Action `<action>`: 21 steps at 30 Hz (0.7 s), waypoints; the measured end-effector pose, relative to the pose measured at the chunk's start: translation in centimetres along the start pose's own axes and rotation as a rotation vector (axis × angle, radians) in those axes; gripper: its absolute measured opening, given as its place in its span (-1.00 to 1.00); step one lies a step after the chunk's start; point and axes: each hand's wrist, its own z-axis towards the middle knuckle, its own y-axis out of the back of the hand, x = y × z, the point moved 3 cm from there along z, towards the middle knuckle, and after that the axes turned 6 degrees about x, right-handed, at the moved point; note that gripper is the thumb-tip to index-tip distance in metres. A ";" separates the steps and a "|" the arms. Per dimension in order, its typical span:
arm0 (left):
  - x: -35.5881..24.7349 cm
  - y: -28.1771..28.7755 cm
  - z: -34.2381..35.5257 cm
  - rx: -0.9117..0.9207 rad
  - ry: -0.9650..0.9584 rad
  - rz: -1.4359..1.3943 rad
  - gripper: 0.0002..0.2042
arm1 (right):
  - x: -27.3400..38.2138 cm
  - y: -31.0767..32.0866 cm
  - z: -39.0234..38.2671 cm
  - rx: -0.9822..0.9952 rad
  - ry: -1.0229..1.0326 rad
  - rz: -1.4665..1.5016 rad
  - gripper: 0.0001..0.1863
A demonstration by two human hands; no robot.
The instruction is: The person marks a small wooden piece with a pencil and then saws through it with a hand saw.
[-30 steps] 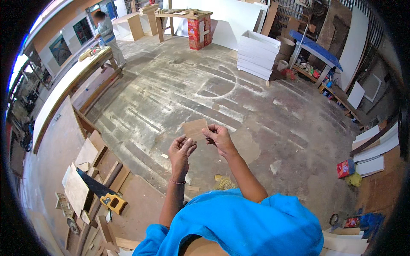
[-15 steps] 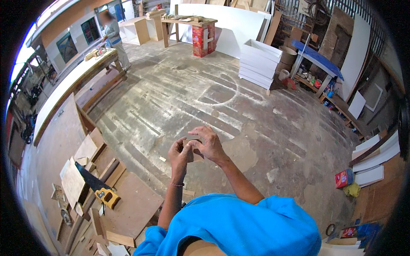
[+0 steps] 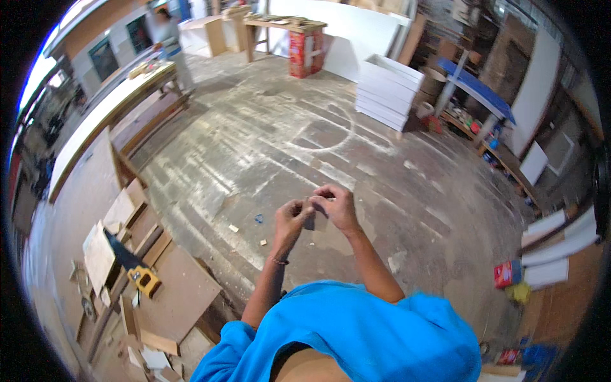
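Observation:
Both arms reach out above the concrete floor. My left hand (image 3: 289, 218), with a bracelet at the wrist, is closed on a small, thin wood piece (image 3: 309, 220), which now looks dark and turned nearly edge-on, mostly hidden by the fingers. My right hand (image 3: 337, 207) is curled against it from the right, thumb and fingertips close to the left thumb; it looks closed on the same piece, though blur hides the exact contact. To the lower left, a handsaw (image 3: 143, 277) with a yellow handle lies among board offcuts (image 3: 102, 254) on a wooden surface (image 3: 181, 296).
A long workbench (image 3: 89, 146) runs along the left, with another person (image 3: 170, 51) at its far end. White stacked boxes (image 3: 382, 95), a red-based table (image 3: 305, 51) and a blue-topped shelf (image 3: 477, 89) stand behind. Boards (image 3: 554, 242) lie at right; small bits (image 3: 233, 228) dot the floor.
The wood piece, earlier shown face-up between both hands, has been turned and is largely covered by the fingers. Both hands have shifted slightly rightward in the picture.

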 end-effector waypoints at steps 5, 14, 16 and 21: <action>0.1 0.6 -1.3 -0.153 0.009 0.088 -0.79 | -0.7 -0.8 0.7 0.148 0.108 -0.095 -0.91; 0.9 7.7 -6.5 -0.549 0.129 0.147 -0.81 | -0.5 -11.9 0.8 0.344 0.321 -0.120 -0.93; 1.0 9.6 -8.0 -0.631 0.119 0.178 -0.79 | -0.1 -14.5 0.8 0.418 0.328 -0.082 -0.92; -0.5 14.0 -10.2 -0.755 0.067 0.271 -0.77 | 2.1 -19.3 1.2 0.555 0.300 0.075 -0.88</action>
